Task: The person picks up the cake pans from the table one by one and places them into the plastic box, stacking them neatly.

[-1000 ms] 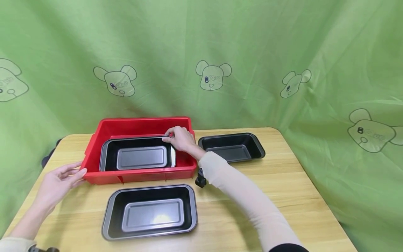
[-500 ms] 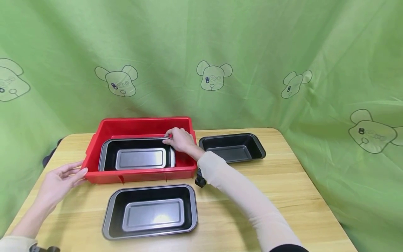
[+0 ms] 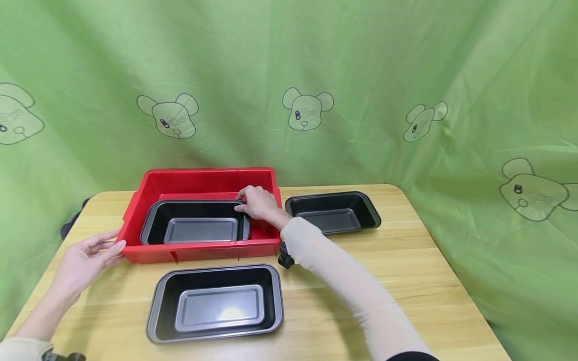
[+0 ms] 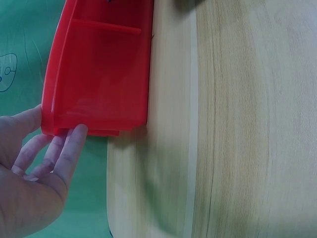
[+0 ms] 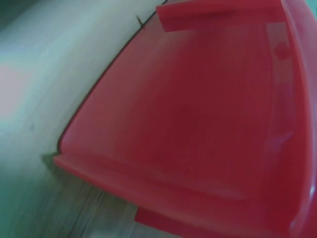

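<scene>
A red plastic bin [image 3: 205,249] stands at the back left of the table. In it lies a dark loaf pan [image 3: 194,208], its long side along the bin's front wall. My right hand [image 3: 259,203] reaches over the bin and pinches this pan's rim near the far right corner. With thumb and fingers, my left hand [image 3: 86,260] holds the bin's front left corner; the left wrist view shows the fingers [image 4: 69,153] under the rim. The right wrist view has only the bin's red outer wall [image 5: 188,114], with the right hand out of sight.
A second loaf pan [image 3: 155,311] lies on the wooden table [image 3: 343,311] in front of the bin. A third, darker loaf pan [image 3: 372,210] stands right of the bin, partly behind the right arm. A green curtain [image 3: 361,60] hangs behind the table.
The loaf pan in the bin has shifted slightly toward me and left, its far rim coming lower with the right hand. The left hand and bin have stayed put.
</scene>
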A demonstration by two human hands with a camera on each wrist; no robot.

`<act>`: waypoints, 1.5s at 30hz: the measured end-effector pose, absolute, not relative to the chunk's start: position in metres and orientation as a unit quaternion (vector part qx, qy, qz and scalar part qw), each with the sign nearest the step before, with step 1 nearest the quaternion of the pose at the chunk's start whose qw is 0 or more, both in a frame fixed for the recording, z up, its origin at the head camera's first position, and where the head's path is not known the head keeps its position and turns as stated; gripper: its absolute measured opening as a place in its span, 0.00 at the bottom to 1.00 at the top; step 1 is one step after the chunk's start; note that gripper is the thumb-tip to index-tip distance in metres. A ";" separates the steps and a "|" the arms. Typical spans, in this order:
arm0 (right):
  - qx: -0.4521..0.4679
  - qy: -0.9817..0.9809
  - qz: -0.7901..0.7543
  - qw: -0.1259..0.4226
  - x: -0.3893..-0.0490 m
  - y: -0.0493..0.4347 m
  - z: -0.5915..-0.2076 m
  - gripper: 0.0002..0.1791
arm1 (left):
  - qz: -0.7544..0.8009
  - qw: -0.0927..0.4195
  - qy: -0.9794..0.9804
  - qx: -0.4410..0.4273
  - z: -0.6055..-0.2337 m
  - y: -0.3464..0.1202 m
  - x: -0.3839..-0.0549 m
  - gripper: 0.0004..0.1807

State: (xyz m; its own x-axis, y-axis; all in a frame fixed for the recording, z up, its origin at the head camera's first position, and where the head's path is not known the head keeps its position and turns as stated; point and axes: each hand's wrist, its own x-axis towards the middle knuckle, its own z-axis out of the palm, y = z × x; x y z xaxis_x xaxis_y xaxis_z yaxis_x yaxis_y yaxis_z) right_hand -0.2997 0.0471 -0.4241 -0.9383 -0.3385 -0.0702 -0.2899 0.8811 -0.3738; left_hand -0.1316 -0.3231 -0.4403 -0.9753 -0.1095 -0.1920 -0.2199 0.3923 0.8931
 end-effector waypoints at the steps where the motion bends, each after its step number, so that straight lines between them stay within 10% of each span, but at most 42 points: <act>1: -0.165 0.967 -0.181 0.068 -0.300 0.047 -0.424 0.18 | 0.542 0.051 0.833 -0.099 -0.440 -0.323 -0.131 0.43; 45: -0.207 0.923 -0.324 0.008 -0.214 0.138 -0.365 0.20 | 0.570 0.042 0.816 -0.086 -0.441 -0.324 -0.131 0.35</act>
State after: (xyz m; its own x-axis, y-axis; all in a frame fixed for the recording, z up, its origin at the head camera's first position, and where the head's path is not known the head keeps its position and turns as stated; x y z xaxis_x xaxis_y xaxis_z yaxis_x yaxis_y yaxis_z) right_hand -0.2142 0.1380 -0.3650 -0.9140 -0.3878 0.1194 -0.3774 0.7044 -0.6012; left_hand -0.1310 -0.3243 -0.4408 -0.9818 -0.0928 -0.1656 -0.1875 0.3355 0.9232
